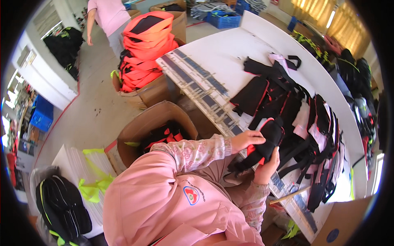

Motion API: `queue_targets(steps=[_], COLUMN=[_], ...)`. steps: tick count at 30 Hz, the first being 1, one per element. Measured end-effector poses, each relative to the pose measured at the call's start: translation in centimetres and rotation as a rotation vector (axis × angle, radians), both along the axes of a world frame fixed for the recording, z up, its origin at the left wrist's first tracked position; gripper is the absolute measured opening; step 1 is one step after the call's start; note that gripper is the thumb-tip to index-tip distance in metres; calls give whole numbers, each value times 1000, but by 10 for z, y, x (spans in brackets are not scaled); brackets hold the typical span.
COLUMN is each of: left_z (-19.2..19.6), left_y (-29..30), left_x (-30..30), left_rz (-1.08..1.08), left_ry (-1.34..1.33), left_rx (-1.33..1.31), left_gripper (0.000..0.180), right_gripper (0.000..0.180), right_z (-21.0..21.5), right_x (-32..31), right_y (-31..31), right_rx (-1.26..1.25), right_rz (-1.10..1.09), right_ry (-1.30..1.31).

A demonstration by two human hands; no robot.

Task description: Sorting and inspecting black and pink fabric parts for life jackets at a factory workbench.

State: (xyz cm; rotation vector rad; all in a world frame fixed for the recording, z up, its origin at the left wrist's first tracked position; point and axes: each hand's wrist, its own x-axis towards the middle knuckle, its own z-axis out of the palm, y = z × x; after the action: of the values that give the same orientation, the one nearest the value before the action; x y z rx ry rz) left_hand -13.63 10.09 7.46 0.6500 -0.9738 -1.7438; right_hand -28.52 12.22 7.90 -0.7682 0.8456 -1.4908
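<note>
A black fabric piece with orange-red edging (pixel 271 133) is held up at the near edge of the white table. My left hand (pixel 247 141) pinches its left side, fingers closed on the cloth. Beneath its lower right side, my right hand (pixel 267 167) grips it, with part of the fingers hidden behind the cloth. A black strap (pixel 247 161) hangs below, between my hands. Just beyond lies a heap of similar black pieces (pixel 252 96) with straps, red edging and pale pink patches, spread over the table.
The white table (pixel 213 49) has a raised back wall. A carton (pixel 131 119) with black and red pieces stands left of it, below a tall stack of orange-red pieces (pixel 150 49). A wooden stick (pixel 289 195) lies at the near edge. Another person (pixel 107 18) stands far left.
</note>
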Motion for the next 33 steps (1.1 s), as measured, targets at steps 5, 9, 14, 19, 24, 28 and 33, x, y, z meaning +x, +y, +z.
queue_targets(steps=[5, 9, 14, 19, 24, 28, 33], left_z=[18, 12, 18, 2, -7, -12, -23], left_y=[16, 12, -1, -7, -4, -2, 3], left_x=[-4, 1, 18, 29, 34, 44, 54], left_rz=[-161, -197, 92, 98, 118, 31, -116], left_ry=[227, 341, 230, 177, 69, 97, 164], left_rx=[207, 144, -3, -24, -122, -70, 80], left_gripper=[25, 21, 38, 40, 36, 33, 28], right_gripper=[36, 35, 48, 61, 58, 57, 51], right_z=[14, -6, 12, 17, 21, 20, 15], right_x=[7, 3, 21, 27, 31, 28, 29], right_y=[7, -4, 4, 19, 14, 17, 18], right_rx=[80, 73, 152, 168, 338, 330, 298], right_rz=[-59, 55, 138, 541, 387, 416, 437], right_ry=[58, -65, -65, -62, 37, 104, 54])
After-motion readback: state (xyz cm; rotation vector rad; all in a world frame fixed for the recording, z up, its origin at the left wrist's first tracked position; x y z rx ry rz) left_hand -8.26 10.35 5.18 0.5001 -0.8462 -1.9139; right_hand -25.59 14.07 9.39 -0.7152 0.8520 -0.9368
